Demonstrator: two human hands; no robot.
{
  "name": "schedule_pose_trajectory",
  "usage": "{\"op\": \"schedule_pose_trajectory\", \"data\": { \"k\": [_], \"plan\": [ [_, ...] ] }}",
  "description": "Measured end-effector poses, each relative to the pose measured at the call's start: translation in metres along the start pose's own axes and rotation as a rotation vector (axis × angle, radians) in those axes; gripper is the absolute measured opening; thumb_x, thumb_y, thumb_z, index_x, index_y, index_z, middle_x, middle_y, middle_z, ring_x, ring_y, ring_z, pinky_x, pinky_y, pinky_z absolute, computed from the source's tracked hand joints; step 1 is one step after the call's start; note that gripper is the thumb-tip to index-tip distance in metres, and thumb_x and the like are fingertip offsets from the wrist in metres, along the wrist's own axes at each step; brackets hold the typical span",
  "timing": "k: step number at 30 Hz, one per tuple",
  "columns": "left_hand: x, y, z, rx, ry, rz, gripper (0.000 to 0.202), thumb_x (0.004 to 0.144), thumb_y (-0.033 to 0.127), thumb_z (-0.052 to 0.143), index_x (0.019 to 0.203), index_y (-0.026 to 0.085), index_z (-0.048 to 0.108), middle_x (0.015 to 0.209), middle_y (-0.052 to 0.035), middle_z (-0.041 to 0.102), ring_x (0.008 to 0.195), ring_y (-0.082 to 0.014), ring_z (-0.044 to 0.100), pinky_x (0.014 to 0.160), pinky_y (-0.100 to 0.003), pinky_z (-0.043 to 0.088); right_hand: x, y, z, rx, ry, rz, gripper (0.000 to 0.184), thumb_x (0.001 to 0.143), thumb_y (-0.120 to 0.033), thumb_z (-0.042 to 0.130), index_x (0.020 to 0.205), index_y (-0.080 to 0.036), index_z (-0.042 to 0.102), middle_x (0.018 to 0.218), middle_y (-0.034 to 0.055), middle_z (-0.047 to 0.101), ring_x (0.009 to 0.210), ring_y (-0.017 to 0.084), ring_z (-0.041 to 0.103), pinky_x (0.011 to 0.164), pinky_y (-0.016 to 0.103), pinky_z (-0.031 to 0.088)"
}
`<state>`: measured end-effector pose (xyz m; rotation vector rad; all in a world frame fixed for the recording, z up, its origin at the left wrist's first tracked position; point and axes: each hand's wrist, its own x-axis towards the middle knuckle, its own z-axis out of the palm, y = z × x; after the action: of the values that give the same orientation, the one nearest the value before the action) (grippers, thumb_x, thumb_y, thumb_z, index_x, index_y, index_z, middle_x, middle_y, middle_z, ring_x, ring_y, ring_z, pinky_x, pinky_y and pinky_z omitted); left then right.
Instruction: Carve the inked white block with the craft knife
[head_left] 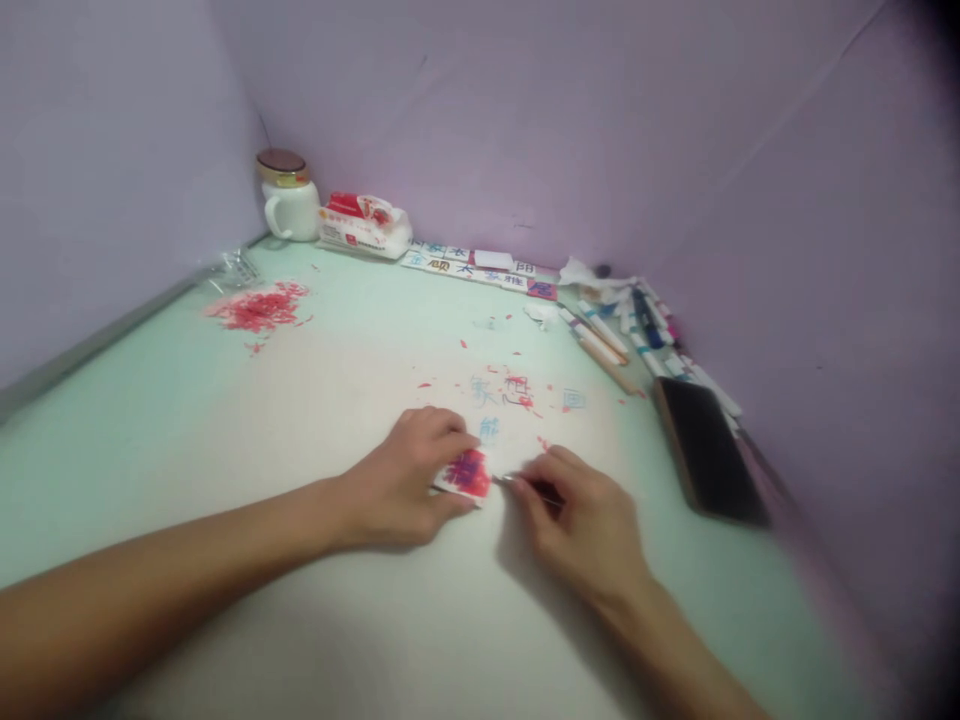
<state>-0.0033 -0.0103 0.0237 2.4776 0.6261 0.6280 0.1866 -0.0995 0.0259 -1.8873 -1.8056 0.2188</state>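
Note:
My left hand [416, 475] grips a small square block [470, 472] by its edges, thumb in front and fingers behind. The block is white at the sides, with a red face bearing a purple written character. In my right hand [581, 510], pinched like a pen, is a slim metal carving knife [502, 480]. Its tip points left, at the block's right edge; whether it touches cannot be made out. Just beyond the hands, blue and dark characters [489, 430] mark the tabletop, with red shavings [521, 390] scattered among them.
A heap of red shavings [262, 307] lies at the left. Along the back wall are a lidded white mug [296, 212], a wipes packet [364, 228] and a row of character tiles [465, 268]. Markers [600, 335] and a dark phone [705, 450] lie to the right.

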Motion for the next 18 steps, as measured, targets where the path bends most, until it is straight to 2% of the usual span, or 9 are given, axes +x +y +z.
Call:
{"op": "schedule_pose_trajectory", "data": {
  "k": [9,18],
  "plan": [
    [0.0019,-0.0008,-0.0014,0.007,-0.030,-0.011,0.036,0.072,0.028,0.068,0.104,0.013,0.061,0.102,-0.0109,0.057,0.094,-0.0239,0.052,0.089,-0.042,0.039,0.0036,0.0011,-0.0029,0.029,-0.067,-0.086,0.015,0.079,-0.027,0.054,0.067,-0.020,0.060,0.065,-0.0023,0.054,0.055,0.011,0.050,0.054,0.024,0.033],
    [0.0032,0.0019,-0.0022,0.021,-0.060,-0.030,0.033,0.074,0.029,0.067,0.103,0.014,0.061,0.102,-0.0100,0.057,0.094,-0.0232,0.052,0.090,-0.041,0.040,0.0023,0.0036,-0.0052,0.001,-0.067,-0.165,0.016,0.080,-0.026,0.052,0.069,-0.019,0.061,0.066,-0.0014,0.053,0.056,0.011,0.049,0.053,0.023,0.031]
  ]
}}
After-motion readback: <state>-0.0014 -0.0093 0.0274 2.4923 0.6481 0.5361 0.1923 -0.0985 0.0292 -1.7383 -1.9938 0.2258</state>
